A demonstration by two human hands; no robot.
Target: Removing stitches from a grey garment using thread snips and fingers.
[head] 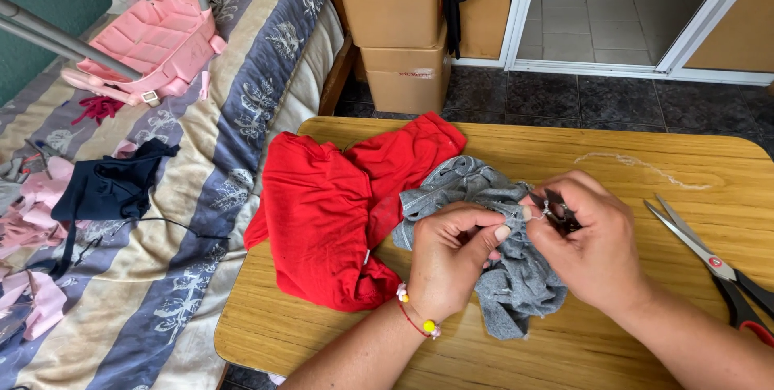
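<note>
Both hands are working over the grey garment [500,253], bunched up at the centre of the wooden table [629,156]. The left hand [451,257] is closed, pinching a fold of the grey fabric between thumb and fingers. At its three o'clock, almost touching, the right hand [588,241] is closed on a small dark thread snipper [558,211], its tip right at the pinched cloth. A red garment [330,213] lies crumpled at nine o'clock of the grey one, its edge tucked underneath. Scissors [717,265] with black-and-red handles rest at three o'clock, near the table's edge. A striped bedcover [234,116] with a pink bag [161,39] lies beyond.
</note>
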